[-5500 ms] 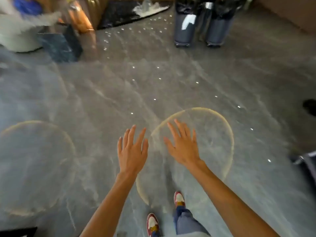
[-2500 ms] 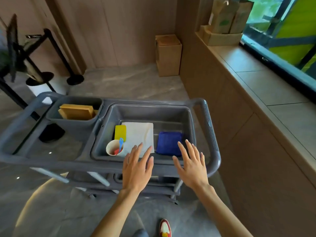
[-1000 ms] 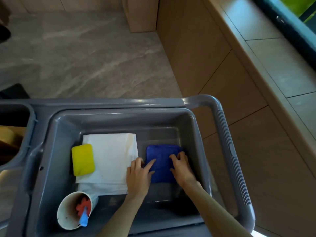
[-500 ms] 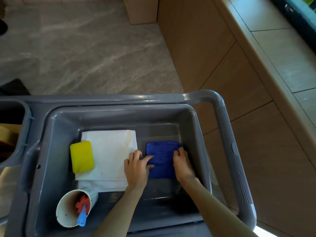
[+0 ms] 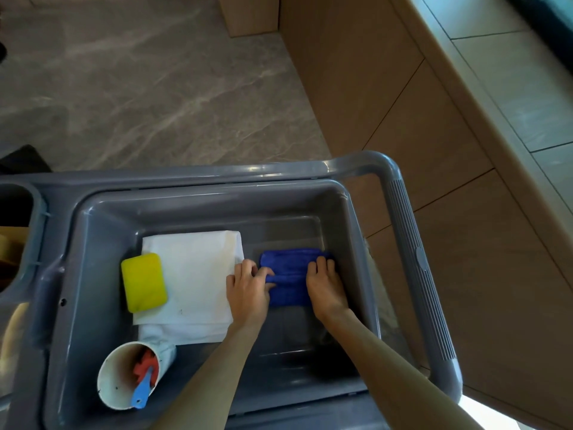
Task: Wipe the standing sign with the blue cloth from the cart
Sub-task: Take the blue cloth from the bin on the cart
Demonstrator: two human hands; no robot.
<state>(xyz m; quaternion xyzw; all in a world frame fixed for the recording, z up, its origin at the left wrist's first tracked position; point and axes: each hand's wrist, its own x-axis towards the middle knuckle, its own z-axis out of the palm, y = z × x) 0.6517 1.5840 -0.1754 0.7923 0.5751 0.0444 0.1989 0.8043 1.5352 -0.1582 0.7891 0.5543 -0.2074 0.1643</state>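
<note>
Blue folded cloth lies in the grey plastic cart tub, right of a white towel; left hand and right hand pinch its opposite edges

blue cloth edges under both hands, side bin cropped left

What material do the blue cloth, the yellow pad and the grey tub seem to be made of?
Blue cloth: likely microfibre, a soft matte pile that bunches into ridges between the left hand and right hand.
Yellow pad: probably foam sponge, thick, matte, with rounded corners.
Grey tub: moulded plastic, smooth and semi-glossy, with light glinting on its rounded rim.
</note>
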